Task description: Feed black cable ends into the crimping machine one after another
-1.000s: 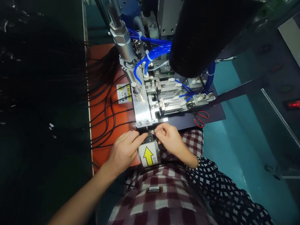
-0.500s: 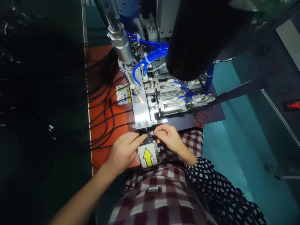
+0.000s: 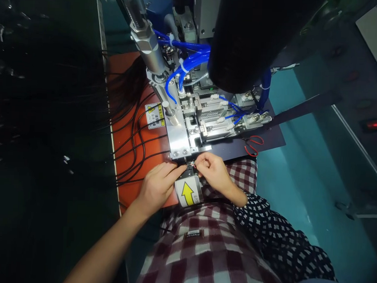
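Observation:
My left hand is closed at the front edge of a metal fixture, its thumb and index finger reaching to a small dark block. What lies under those fingers is hidden. Just to the right, my right hand pinches at a small bundle of thin wire ends, pale with a bit of red. The fingertips of both hands are only a short gap apart. Below them is a white plate with a yellow arrow. Black cables run across the orange mat toward the fixture and my left hand.
Blue air tubes and metal cylinders fill the machine behind the hands. A large black tube hangs above. Red-handled scissors lie on the dark base plate at right. A warning label sits on the orange mat.
The camera view has shifted slightly. Both hands stay at the same spot by the fixture, with the fingers hardly moved.

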Motion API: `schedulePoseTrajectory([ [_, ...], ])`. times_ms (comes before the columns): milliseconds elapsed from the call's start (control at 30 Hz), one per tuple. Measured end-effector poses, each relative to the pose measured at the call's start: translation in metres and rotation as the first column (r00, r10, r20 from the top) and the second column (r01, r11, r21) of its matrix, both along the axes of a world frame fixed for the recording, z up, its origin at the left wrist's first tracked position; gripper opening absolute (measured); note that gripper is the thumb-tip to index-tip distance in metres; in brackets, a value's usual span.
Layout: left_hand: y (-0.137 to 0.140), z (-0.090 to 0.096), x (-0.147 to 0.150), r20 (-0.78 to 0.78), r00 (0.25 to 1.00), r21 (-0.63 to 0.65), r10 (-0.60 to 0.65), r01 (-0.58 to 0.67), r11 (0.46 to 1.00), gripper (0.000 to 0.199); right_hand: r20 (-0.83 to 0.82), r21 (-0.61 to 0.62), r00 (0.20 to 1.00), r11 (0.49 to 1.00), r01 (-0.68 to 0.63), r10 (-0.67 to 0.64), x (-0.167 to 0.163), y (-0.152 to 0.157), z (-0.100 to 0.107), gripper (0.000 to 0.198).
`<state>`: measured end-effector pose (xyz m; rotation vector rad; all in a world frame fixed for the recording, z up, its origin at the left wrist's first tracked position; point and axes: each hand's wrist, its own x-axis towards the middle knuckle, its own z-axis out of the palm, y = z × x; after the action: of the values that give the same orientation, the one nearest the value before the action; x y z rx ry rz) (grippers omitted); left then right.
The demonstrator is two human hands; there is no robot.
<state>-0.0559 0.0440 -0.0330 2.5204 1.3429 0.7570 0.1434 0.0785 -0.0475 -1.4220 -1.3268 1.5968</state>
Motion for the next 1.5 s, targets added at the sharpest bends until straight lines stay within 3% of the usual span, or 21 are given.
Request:
schedulePoseTrajectory([
  [100,-0.001,-0.001,0.001,-0.009,1.000,-0.007,0.021,-0.022,1.000,0.030,-0.076,-0.125,0.997,0.991,-0.039,0.029,0.005,0.004,-0.001,0.005],
  [167,-0.001,-0.002,0.001,-0.006,1.000,-0.007,0.029,-0.029,1.000,0.030,-0.076,-0.169,0.995,0.983,-0.071,0.059,0.007,0.006,-0.001,0.014],
  [300,-0.001,-0.003,0.001,0.010,1.000,-0.007,0.018,-0.018,1.000,0.030,-0.046,-0.124,0.999,0.992,0.005,-0.011,0.002,0.004,-0.003,0.023],
  [367,0.000,-0.003,0.001,0.016,1.000,-0.005,0.022,-0.022,1.000,0.030,-0.035,-0.033,0.997,0.997,0.074,-0.075,-0.004,0.000,-0.004,0.019],
  [433,0.000,-0.003,0.001,0.016,0.999,-0.004,0.028,-0.028,1.000,0.029,0.017,0.156,0.992,0.981,0.118,-0.122,-0.009,-0.005,-0.004,0.015],
  [533,0.000,-0.002,0.001,0.017,1.000,-0.008,0.026,-0.026,1.000,0.029,0.134,0.440,0.981,0.895,0.069,-0.142,-0.010,-0.010,-0.002,0.012],
  [600,0.000,-0.002,0.001,0.020,0.999,-0.011,0.026,-0.025,1.000,0.030,0.200,0.515,0.971,0.857,0.007,-0.129,-0.008,-0.011,0.000,0.013],
  [700,0.000,-0.001,0.001,0.019,1.000,-0.016,0.023,-0.023,1.000,0.031,0.234,0.447,0.966,0.894,-0.003,-0.114,-0.005,-0.010,0.001,0.015],
  [833,0.000,-0.001,0.001,0.011,1.000,-0.028,0.029,-0.029,0.999,0.033,0.169,0.172,0.984,0.985,0.025,-0.054,-0.005,-0.007,0.000,0.017],
  [1067,0.000,-0.001,0.000,0.025,0.999,-0.055,0.030,-0.029,0.998,0.031,0.110,0.009,0.993,0.999,0.035,-0.035,0.001,-0.003,-0.004,0.017],
  [1267,0.000,0.000,0.001,0.035,0.999,-0.064,0.028,-0.026,0.998,0.029,0.130,0.079,0.989,0.995,0.057,-0.067,0.005,-0.018,-0.002,0.019],
  [1367,0.000,0.001,0.001,0.038,0.999,-0.068,0.031,-0.028,0.997,0.029,0.199,0.197,0.977,0.980,0.036,-0.076,0.001,-0.024,0.005,0.014],
  [1500,0.000,0.001,0.001,0.032,0.999,-0.070,0.038,-0.036,0.997,0.030,0.361,0.364,0.931,0.927,-0.089,-0.052,-0.001,-0.019,0.015,0.013],
])
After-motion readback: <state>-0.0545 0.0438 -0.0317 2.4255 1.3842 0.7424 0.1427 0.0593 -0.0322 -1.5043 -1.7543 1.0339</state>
